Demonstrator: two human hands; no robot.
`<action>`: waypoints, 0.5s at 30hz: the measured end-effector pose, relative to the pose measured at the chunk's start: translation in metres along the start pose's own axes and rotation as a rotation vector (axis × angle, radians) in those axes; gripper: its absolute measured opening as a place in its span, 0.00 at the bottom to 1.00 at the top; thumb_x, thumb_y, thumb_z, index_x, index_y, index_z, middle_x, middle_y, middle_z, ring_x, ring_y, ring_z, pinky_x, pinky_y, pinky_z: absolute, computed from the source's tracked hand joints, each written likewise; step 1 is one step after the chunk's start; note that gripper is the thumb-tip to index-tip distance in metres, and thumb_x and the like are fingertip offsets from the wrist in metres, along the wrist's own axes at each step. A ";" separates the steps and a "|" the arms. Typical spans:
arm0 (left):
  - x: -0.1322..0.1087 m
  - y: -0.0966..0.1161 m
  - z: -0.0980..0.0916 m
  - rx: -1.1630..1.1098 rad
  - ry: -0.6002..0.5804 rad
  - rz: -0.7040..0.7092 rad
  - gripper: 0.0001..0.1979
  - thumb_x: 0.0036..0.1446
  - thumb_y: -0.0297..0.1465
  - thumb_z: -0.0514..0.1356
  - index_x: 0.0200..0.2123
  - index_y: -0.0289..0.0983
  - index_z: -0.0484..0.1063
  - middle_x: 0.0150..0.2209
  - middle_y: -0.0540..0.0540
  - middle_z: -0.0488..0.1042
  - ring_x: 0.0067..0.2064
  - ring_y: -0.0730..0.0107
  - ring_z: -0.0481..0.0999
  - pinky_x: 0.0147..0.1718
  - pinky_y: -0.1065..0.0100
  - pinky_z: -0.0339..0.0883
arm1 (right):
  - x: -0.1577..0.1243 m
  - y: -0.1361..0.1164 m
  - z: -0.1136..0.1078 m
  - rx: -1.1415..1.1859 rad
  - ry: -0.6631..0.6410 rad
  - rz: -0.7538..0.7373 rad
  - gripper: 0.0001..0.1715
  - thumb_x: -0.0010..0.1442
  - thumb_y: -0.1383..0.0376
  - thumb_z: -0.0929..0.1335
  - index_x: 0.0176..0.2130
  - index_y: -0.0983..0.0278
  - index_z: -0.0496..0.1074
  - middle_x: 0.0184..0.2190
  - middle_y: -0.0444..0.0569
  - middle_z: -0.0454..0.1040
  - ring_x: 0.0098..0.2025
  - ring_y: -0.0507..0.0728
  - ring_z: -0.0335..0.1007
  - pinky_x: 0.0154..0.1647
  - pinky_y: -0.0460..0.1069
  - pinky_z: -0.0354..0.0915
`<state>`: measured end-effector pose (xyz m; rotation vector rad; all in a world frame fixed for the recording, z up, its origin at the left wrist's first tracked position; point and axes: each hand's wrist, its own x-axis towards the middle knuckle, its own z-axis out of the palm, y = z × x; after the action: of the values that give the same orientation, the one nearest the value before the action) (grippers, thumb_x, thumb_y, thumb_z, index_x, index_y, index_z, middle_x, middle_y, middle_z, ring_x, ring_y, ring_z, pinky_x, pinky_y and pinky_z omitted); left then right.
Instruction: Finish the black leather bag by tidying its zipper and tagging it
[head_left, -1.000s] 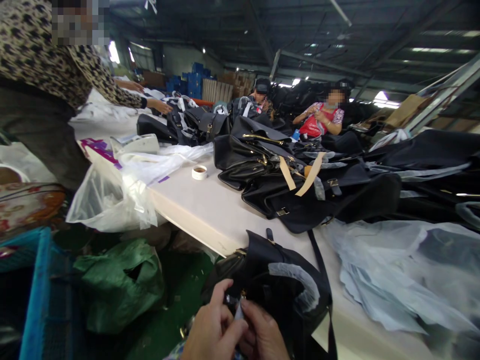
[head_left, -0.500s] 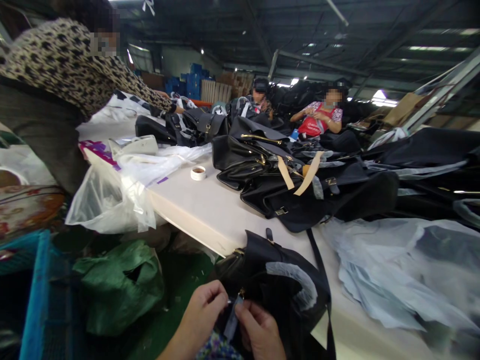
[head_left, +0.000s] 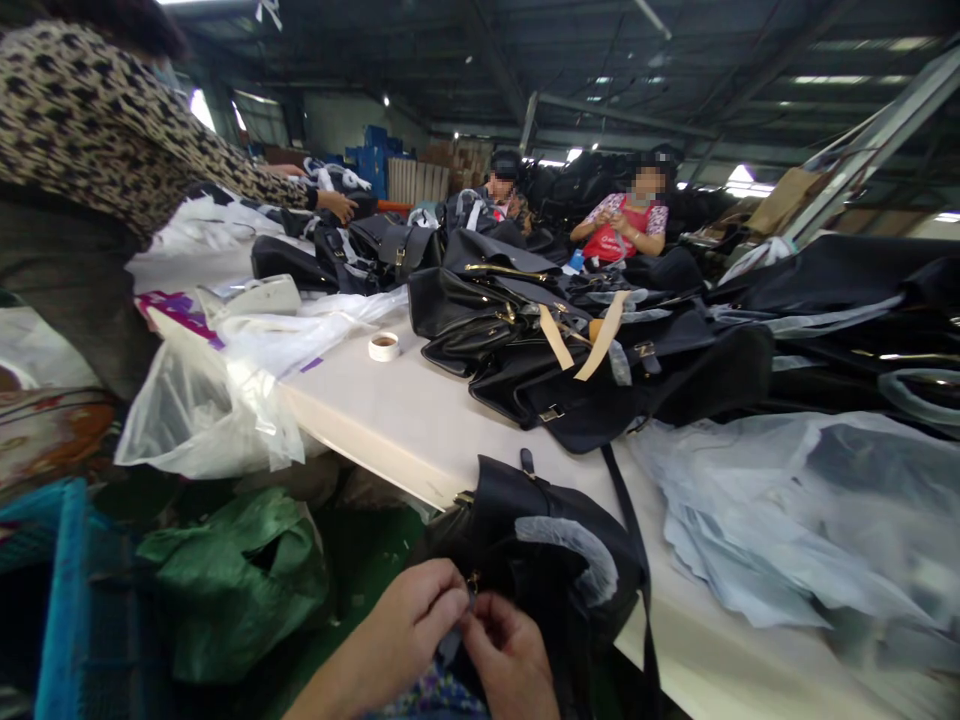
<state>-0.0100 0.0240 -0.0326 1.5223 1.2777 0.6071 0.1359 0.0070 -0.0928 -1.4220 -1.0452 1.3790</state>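
Observation:
A black handbag [head_left: 555,510] rests against the front edge of the table, its handle [head_left: 574,545] wrapped in clear film. At its near side, a zipper pull [head_left: 453,645] in a pale plastic wrap hangs from a small gold fitting [head_left: 472,580]. My left hand [head_left: 420,620] is closed, thumb and fingertips pinching the upper part of this pull. Just beside it my right hand [head_left: 510,655] pinches the same pull from the other side, its fingers curled. The two sets of fingertips nearly touch and hide most of the wrap.
Several black bags [head_left: 525,340] are piled on the white table [head_left: 360,410], with a tape roll [head_left: 384,346] nearby. Plastic sheets [head_left: 757,530] lie at right. A blue crate [head_left: 67,600] and green sack [head_left: 240,580] stand at lower left. Co-workers work across the table and at left.
My left hand has come over the top of the zipper pull, and both hands' fingertips are closer together. The co-worker at left has shifted left in view; the view has turned slightly.

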 end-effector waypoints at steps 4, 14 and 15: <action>0.000 -0.008 0.005 -0.137 0.043 -0.012 0.07 0.56 0.35 0.53 0.30 0.38 0.65 0.29 0.51 0.66 0.33 0.68 0.65 0.34 0.69 0.59 | 0.000 0.001 0.000 0.035 -0.026 0.004 0.17 0.48 0.55 0.75 0.22 0.65 0.74 0.17 0.40 0.62 0.23 0.51 0.52 0.23 0.45 0.51; 0.012 -0.030 0.028 0.001 0.237 -0.042 0.10 0.51 0.36 0.55 0.23 0.37 0.71 0.29 0.46 0.72 0.35 0.61 0.72 0.36 0.66 0.63 | 0.009 0.024 0.000 -0.200 -0.017 -0.096 0.15 0.50 0.56 0.70 0.23 0.65 0.75 0.16 0.40 0.61 0.21 0.50 0.52 0.23 0.47 0.49; 0.014 -0.032 0.028 0.016 0.248 -0.039 0.10 0.51 0.36 0.55 0.23 0.38 0.70 0.29 0.46 0.72 0.35 0.61 0.73 0.36 0.66 0.63 | 0.010 0.024 0.001 -0.209 -0.014 -0.093 0.15 0.49 0.56 0.71 0.22 0.65 0.74 0.16 0.40 0.61 0.21 0.50 0.52 0.23 0.47 0.48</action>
<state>0.0054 0.0240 -0.0746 1.4649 1.4995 0.7805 0.1354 0.0103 -0.1191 -1.4944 -1.2786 1.2440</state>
